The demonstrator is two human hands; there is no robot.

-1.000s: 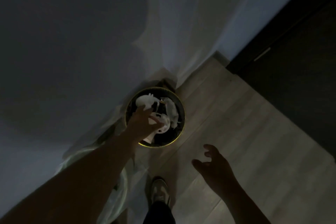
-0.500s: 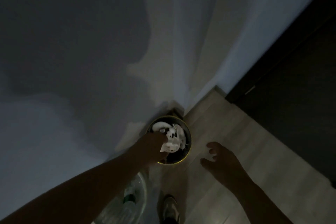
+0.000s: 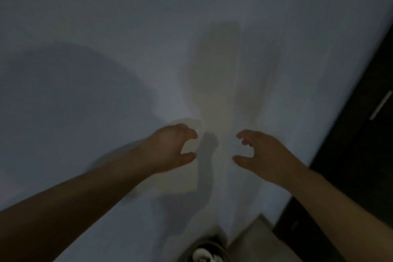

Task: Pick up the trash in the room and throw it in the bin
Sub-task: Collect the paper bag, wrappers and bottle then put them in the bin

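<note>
While my left grip (image 3: 169,147) and right grip (image 3: 263,152) hang released and empty before the wall (image 3: 106,27), the bin (image 3: 215,243) below holds white trash (image 3: 201,254); this load looks delivered, and any remaining trash lies unseen.

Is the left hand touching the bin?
Apart. The head view shows the left hand held up in front of the wall, with bare wall between it and the bin below.

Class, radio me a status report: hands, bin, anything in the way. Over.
Left hand empty, fingers loosely curled. Right hand the same. Bin at bottom edge, white trash inside. Nothing seen between hands and bin.
</note>
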